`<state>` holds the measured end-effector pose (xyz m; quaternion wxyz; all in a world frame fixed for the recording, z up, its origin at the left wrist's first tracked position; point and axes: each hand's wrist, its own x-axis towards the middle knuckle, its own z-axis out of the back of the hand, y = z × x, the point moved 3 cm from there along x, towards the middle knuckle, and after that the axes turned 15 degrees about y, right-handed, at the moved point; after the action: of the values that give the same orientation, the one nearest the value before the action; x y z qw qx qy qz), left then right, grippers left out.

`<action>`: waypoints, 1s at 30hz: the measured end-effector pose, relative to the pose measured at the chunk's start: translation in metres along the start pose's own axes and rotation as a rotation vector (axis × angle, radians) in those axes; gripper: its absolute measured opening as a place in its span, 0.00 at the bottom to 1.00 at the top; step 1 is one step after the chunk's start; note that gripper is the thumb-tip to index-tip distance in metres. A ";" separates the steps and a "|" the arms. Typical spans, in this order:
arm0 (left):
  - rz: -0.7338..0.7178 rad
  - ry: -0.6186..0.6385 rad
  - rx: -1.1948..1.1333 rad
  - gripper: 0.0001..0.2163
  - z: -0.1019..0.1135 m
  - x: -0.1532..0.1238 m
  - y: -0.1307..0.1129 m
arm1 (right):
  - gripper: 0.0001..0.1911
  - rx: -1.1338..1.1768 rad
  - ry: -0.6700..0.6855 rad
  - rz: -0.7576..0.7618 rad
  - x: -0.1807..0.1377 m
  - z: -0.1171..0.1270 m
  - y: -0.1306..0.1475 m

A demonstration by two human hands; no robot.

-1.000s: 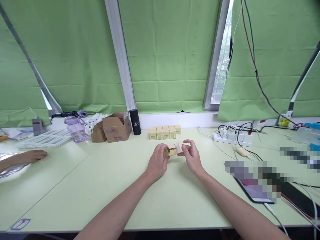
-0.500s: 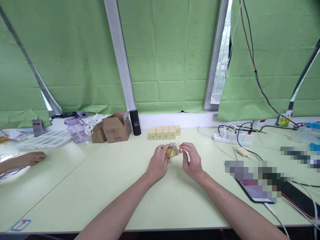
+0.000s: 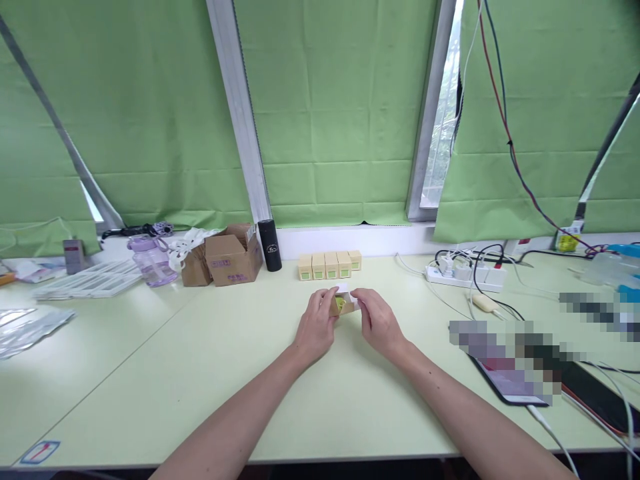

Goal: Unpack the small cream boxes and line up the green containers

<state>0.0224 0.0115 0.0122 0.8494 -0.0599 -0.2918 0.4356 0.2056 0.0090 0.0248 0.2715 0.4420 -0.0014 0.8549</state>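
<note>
Between my hands, just above the pale table point(image 3: 215, 373), is a small tan cardboard box point(image 3: 343, 309) with its flaps open. Something yellow-green point(image 3: 341, 302) shows inside it; its kind is too small to make out. My left hand point(image 3: 316, 323) is closed round the box's left side. At the right end, the fingers of my right hand point(image 3: 379, 323) pinch a flap of the same box. Beyond it, several small tan boxes point(image 3: 331, 265) with green labels stand together in a row.
A brown carton point(image 3: 233, 260), a black bottle point(image 3: 270, 245) and a purple bottle point(image 3: 153, 260) stand at the back left. To the right lie a power strip point(image 3: 467, 277) with cables and a phone point(image 3: 510, 373). A silver bag point(image 3: 30, 330) lies far left.
My right hand has moved slightly left, and its fingers have closed on the box's flap. Another person's hand at the far left has gone out of view.
</note>
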 end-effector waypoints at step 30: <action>0.012 -0.065 -0.139 0.33 0.003 0.000 0.000 | 0.17 0.074 0.063 -0.171 -0.005 -0.010 -0.013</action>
<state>0.0211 0.0113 0.0148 0.8306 -0.1062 -0.3484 0.4212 0.2067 0.0202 0.0114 0.3266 0.4232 0.0765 0.8416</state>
